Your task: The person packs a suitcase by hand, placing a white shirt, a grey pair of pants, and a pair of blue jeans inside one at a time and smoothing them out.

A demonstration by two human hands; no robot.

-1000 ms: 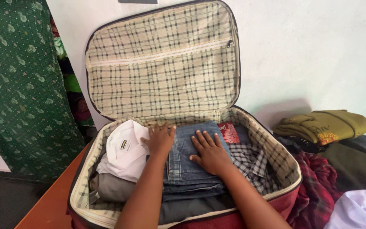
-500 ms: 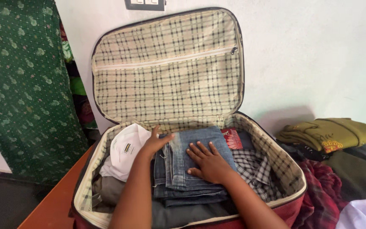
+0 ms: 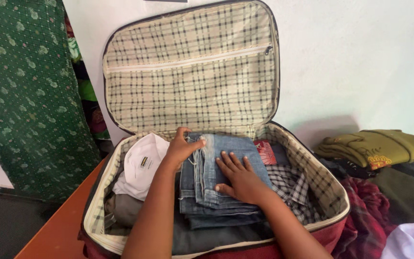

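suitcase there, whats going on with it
A person is working over an open suitcase with a checked lining. The right hand lies flat on a stack of folded jeans inside it, while the left hand grips the stack's far left corner. A folded white shirt sits to the left and a checked shirt to the right. More folded clothes lie outside.

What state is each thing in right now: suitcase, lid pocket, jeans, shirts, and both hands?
Suitcase: open, lid upright against the wall.
Lid pocket zipper: closed.
Folded jeans: stacked inside the suitcase.
White shirt: folded, packed at the left.
Checked shirt: packed at the right.
Left hand: gripping the jeans' far left edge.
Right hand: flat on the jeans.
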